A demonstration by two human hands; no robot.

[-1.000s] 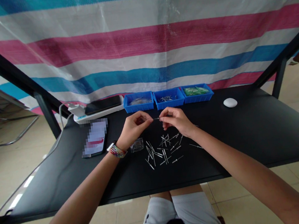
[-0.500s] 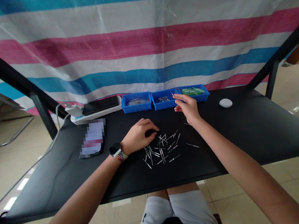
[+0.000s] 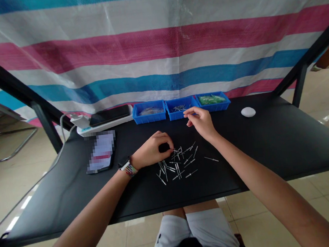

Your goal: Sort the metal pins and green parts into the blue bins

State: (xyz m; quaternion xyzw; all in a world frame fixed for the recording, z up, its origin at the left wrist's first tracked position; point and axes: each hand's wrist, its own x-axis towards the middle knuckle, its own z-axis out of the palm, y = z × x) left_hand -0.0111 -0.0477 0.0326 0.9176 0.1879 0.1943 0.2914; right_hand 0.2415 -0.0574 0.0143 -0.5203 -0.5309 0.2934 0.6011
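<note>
Silver blind rivets point(image 3: 177, 165) lie loosely scattered on the black table. My left hand point(image 3: 154, 149), with a watch on its wrist, rests at the left edge of this pile. Its thumb and index finger are pinched together on a rivet point(image 3: 174, 150) there. Just in front of the middle blue bin point(image 3: 178, 116) hovers my right hand point(image 3: 201, 122), fingers loosely bent and apart, with nothing visible in them. More rivets point(image 3: 180, 108) lie inside that bin, partly hidden by the bin wall.
Blue bins flank the middle one: the left bin point(image 3: 149, 118) holds clear plastic bags, the right bin point(image 3: 223, 105) green packets. A power strip point(image 3: 105, 125) carries a dark phone point(image 3: 110, 114). Another phone point(image 3: 101, 152) lies nearer. A white mouse-like object point(image 3: 248, 112) sits right.
My right hand has drawn back a little to the left and nearer, and the rivet at its fingertips no longer shows. My left thumb and index finger have closed at the pile.
</note>
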